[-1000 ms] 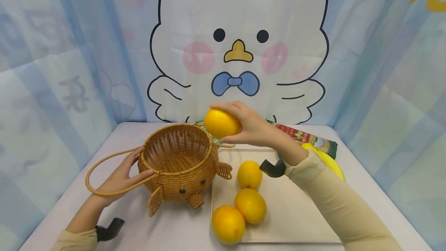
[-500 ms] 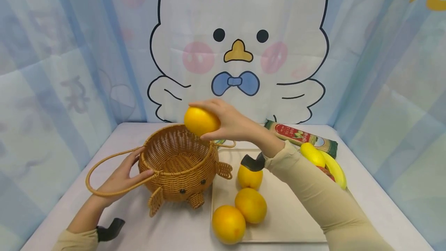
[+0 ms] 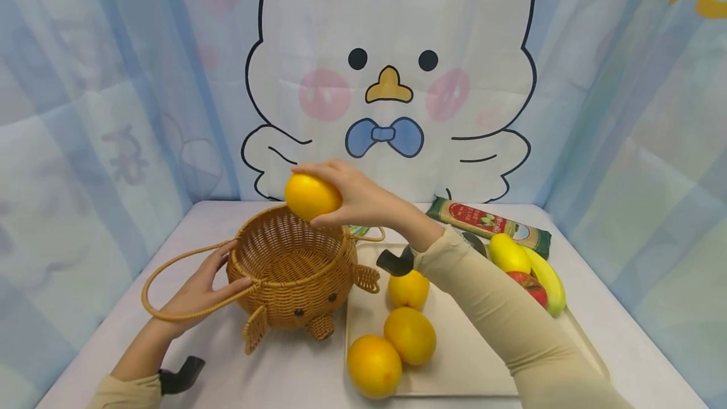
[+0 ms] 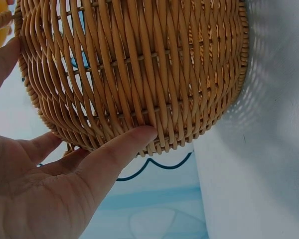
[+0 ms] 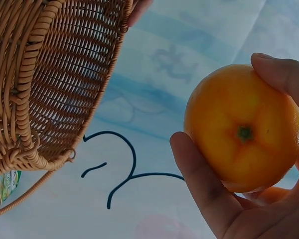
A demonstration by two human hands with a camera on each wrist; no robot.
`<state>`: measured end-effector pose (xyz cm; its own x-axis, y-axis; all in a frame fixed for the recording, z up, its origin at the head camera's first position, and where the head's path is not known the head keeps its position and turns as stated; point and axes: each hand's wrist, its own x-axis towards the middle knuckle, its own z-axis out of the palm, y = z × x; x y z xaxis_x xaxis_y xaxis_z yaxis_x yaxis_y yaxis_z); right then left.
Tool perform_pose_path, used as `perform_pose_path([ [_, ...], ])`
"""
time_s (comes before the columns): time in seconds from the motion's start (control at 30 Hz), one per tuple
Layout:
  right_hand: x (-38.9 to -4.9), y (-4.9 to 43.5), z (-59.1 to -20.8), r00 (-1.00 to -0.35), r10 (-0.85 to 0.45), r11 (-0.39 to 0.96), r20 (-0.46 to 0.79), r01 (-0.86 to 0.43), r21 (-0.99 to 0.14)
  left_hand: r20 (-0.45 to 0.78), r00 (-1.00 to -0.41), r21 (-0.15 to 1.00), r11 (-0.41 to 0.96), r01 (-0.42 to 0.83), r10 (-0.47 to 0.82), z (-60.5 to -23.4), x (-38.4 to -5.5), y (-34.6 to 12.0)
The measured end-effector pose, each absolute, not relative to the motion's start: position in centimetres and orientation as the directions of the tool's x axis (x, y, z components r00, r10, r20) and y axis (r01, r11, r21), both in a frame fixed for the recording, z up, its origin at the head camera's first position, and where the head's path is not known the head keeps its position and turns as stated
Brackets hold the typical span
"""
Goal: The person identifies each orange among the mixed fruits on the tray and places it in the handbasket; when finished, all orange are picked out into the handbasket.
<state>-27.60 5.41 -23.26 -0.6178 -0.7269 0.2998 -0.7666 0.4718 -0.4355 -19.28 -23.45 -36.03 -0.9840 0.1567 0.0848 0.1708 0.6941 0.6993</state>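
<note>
A wicker basket [image 3: 295, 283] with a pig's face stands at the left, its mouth facing up, the bottom bare. My left hand [image 3: 195, 292] rests against its left side, thumb and fingers spread over the outer wall, with the looped handle [image 3: 149, 289] lying across that hand. In the left wrist view, a straight finger [image 4: 122, 147] touches the weave. My right hand [image 3: 358, 197] holds an orange [image 3: 312, 197] between thumb and fingers, above the basket's back right rim. The right wrist view shows the orange's green stem end [image 5: 245, 133] and the basket rim [image 5: 27, 99] apart from it.
Three more oranges [image 3: 410, 336] lie at the left side of a cream tray [image 3: 477, 358]. A red apple [image 3: 529, 289], a yellow fruit [image 3: 509, 254] and a banana [image 3: 548, 279] sit at its right. A red-and-green package [image 3: 491, 223] lies behind; printed curtains [image 3: 636, 144] surround the table.
My right hand has carried the orange leftward, from beside the basket to above its back right rim. The apple has come into view from behind the right arm. My left hand stays put.
</note>
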Motion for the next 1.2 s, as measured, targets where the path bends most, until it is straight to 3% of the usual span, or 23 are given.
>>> perform_pose_path([
  [0.37,-28.7,3.9,-23.8,-0.637,-0.723,0.492,0.269,-0.747,-0.447,0.095,-0.983,0.691,0.7,0.18,0.159,-36.3,-19.4,-23.7],
  [0.97,-30.4,-0.7,-24.2,-0.594,-0.772,0.486,0.226,-0.781,-0.393,0.051,-0.989,0.719,0.682,0.135,0.141,-36.1,-19.4,-23.7],
  [1.2,-30.6,-1.8,-24.1,-0.609,-0.766,0.494,0.206,-0.763,-0.418,0.051,-0.988,0.724,0.675,0.139,0.149,-36.1,-19.3,-23.7],
])
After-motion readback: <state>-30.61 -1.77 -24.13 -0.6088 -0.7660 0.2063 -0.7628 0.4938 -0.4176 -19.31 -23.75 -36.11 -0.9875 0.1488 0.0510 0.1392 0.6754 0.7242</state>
